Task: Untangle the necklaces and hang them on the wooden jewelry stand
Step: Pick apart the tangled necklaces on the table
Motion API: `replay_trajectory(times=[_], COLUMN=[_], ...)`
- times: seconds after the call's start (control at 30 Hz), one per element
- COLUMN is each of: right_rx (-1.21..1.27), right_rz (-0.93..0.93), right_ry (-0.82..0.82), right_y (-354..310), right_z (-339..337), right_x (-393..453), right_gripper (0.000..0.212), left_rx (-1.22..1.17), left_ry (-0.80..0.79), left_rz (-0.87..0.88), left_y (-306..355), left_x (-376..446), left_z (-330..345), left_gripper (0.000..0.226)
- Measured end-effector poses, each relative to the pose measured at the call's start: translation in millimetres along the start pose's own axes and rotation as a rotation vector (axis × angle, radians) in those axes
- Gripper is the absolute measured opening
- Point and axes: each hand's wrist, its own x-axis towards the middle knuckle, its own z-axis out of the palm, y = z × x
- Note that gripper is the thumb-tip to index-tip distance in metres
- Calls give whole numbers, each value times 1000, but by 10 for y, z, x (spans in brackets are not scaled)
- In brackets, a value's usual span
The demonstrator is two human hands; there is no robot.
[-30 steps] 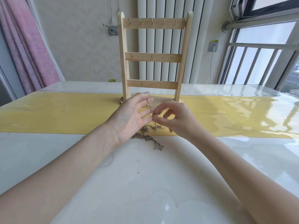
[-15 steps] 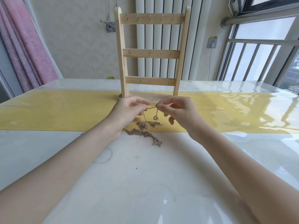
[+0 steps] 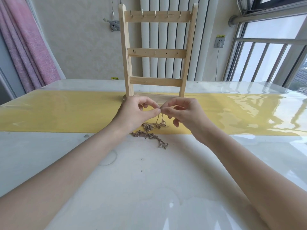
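I see my left hand and right hand pinching one thin gold chain; one tangled metal necklace heap lies on the glossy white counter before one three-rung wooden jewelry stand.

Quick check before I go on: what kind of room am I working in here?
Most likely a room in a home, perhaps an enclosed balcony: a white column radiator on the back wall, a pink curtain at the left, barred windows at the right, and a glossy table with a yellow runner.
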Motion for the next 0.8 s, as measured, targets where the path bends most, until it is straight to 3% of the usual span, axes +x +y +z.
replay_trajectory(times=[0.4,0.67,0.8], right_rx=[-30,-11,-12], right_rz=[-23,-17,-12], right_ry=[-59,-51,-50], right_y=[-1,2,3], right_z=[15,23,27], right_x=[2,6,5], right_gripper=[16,16,16], left_rx=[-101,-95,-79], left_ry=[-74,-15,-18], left_rz=[-67,123,138], left_y=[-30,-44,-56], left_x=[0,28,28], left_z=[-12,-32,-18], left_gripper=[17,25,22])
